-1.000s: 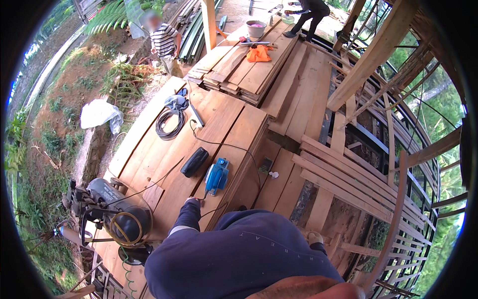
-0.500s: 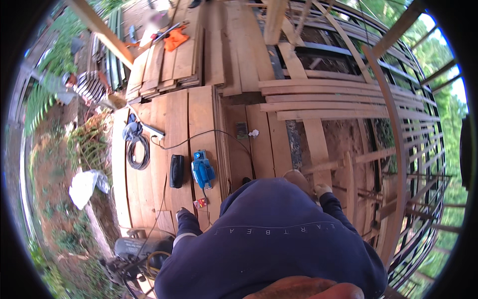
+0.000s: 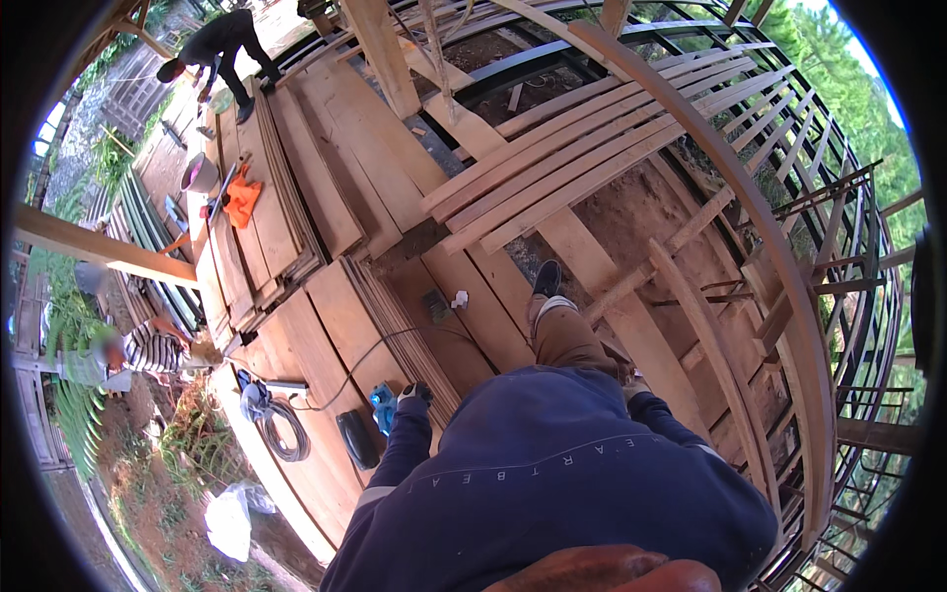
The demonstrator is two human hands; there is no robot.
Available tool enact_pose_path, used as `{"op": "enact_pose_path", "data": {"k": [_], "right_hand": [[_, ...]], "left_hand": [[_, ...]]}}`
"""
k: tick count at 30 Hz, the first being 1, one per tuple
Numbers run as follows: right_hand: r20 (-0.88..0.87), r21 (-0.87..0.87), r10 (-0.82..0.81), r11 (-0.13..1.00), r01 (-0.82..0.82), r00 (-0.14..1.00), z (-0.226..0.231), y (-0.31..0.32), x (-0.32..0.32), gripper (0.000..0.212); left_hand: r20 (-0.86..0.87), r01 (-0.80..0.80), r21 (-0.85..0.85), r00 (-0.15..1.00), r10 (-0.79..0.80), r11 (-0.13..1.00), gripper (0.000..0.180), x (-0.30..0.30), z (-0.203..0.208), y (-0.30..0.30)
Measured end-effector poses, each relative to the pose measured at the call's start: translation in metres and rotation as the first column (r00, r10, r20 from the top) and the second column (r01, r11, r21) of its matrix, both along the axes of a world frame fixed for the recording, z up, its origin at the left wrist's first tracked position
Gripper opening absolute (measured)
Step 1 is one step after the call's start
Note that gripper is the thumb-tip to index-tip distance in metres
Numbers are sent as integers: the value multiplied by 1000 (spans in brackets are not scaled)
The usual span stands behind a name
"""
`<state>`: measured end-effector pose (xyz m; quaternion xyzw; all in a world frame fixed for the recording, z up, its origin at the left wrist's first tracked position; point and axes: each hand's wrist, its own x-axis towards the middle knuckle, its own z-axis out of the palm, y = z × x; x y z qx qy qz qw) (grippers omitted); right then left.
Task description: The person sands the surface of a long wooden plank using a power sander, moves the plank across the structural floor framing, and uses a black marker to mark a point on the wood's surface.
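A blue power tool [image 3: 384, 406] lies on the stacked boards in front of me, to the left. My left hand [image 3: 415, 394], in a dark and pale glove, is at the tool's right side; its fingers are too small to read, and a grip on the tool cannot be made out. A black oblong case [image 3: 357, 439] lies just left of the tool. My right hand [image 3: 636, 389], in a pale glove, is low by my right thigh, mostly hidden by my sleeve and body. What it holds, if anything, does not show.
A coiled cable [image 3: 286, 434] lies on the boards at left. Long timbers [image 3: 572, 163] span open framing over soil to the right. Ahead are an orange cloth-like item [image 3: 241, 200] and a bucket [image 3: 200, 175]. One person [image 3: 222, 49] bends far ahead; another [image 3: 153, 347] is at left.
My view has turned, swinging the boards counterclockwise in the picture. My left hand has moved forward to the blue tool. One of my feet has come into view ahead, and a bending person appears far off.
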<state>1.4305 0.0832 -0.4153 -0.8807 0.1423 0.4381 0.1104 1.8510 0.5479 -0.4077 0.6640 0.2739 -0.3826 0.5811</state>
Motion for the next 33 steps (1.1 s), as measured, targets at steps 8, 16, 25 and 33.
{"op": "enact_pose_path", "data": {"k": [8,16,25,33], "right_hand": [[120,33,-186,982,184,975,20,-66,130,31],[264,412,-838,545,730,477,102,-250,261,36],[765,323,-644,367,872,-12,279,-352,326,44],[899,-141,-371,262,955,235,330,-478,378,64]], "left_hand": [[-234,205,-175,941,-243,963,21,82,-24,-114],[-118,330,-244,923,-366,912,18,205,18,-220],[215,575,-33,803,-556,817,23,315,138,-437],[40,759,186,628,-777,624,25,348,124,-430]]}}
